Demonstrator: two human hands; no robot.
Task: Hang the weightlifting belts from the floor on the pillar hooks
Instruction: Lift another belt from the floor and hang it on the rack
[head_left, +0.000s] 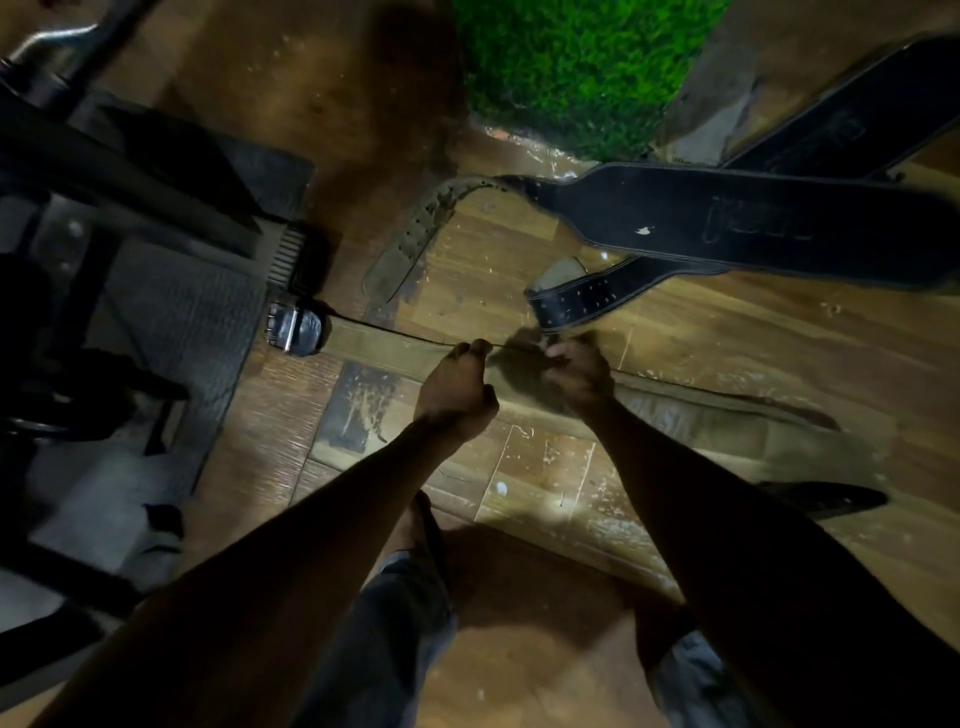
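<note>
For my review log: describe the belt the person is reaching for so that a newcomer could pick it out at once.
Start at the green turf patch at the top of the wooden floor; two black belts lie just below it. Nearer the person, a tan belt stretches across the planks, where both hands, left and right, meet it. It alone is pale olive-tan, with a metal buckle at its left end.

— How is the light?
— Dim overall. The brightest patch falls on the scuffed brown wood-plank floor (545, 499) near the middle, with small glints of glare, and on the saturated green artificial-turf patch (576, 73).
— And the edges?
— Left side and bottom corners sink into black, and lines bow from the wide lens. Both forearms are nearly silhouettes; the hands look soft with blur.
</note>
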